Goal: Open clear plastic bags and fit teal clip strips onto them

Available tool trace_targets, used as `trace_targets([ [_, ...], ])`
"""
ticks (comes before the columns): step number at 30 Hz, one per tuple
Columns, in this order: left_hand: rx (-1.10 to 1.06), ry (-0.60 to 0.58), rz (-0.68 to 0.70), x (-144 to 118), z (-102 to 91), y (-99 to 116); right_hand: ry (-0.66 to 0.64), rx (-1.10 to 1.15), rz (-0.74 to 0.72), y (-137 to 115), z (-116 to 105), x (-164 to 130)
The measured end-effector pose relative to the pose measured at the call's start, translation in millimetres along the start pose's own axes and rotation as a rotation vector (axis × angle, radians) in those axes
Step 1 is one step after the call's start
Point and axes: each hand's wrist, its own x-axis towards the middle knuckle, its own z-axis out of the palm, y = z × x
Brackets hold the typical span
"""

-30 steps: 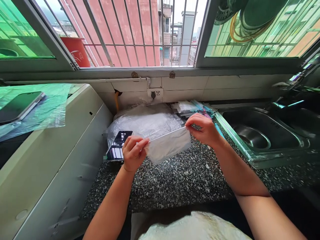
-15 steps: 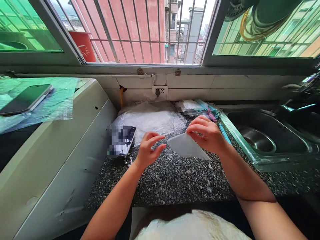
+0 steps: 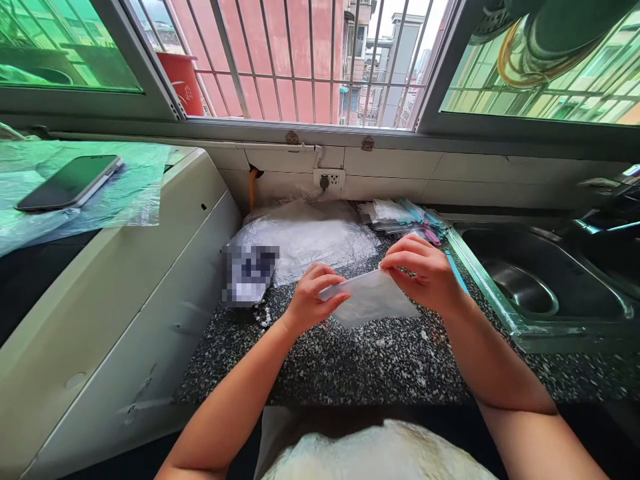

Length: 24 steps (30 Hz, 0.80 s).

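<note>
A small translucent plastic bag (image 3: 375,303) hangs between my hands over the speckled counter. My left hand (image 3: 313,300) has its left top corner between thumb and fingers. With thumb and fingertips, my right hand (image 3: 423,270) pinches the other end of the top edge, so the edge is stretched and slopes up to the right. Beyond my right hand lies a pile of flat plastic bags (image 3: 393,213) with blue and pink strips. A large crumpled clear plastic sheet (image 3: 315,233) spreads behind my left hand.
To the left of my hands a phone (image 3: 250,273) with a blurred screen lies beside a beaded strand (image 3: 263,313). Another phone (image 3: 70,183) rests on the plastic-covered white appliance (image 3: 185,200). A metal sink (image 3: 545,273) borders the counter (image 3: 360,373) on the right.
My left hand has closed on the bag's left corner, which it was apart from before. The bag's top edge is now drawn straight between both hands. The view has shifted slightly.
</note>
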Motion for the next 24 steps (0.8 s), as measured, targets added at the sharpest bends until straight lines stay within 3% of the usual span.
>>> trace_targets([
  [14, -0.064, -0.194, -0.110, 0, -1.1, 0, -0.048, -0.035, 0.003, 6, -15, -2],
  [19, 0.005, -0.231, -0.058, -1, 1.4, 1, -0.251, -0.112, -0.023, -4, 13, -4],
  [24, 0.043, -0.246, -0.027, -1, 1.8, 1, -0.366, -0.201, -0.025, 0, 34, -9],
])
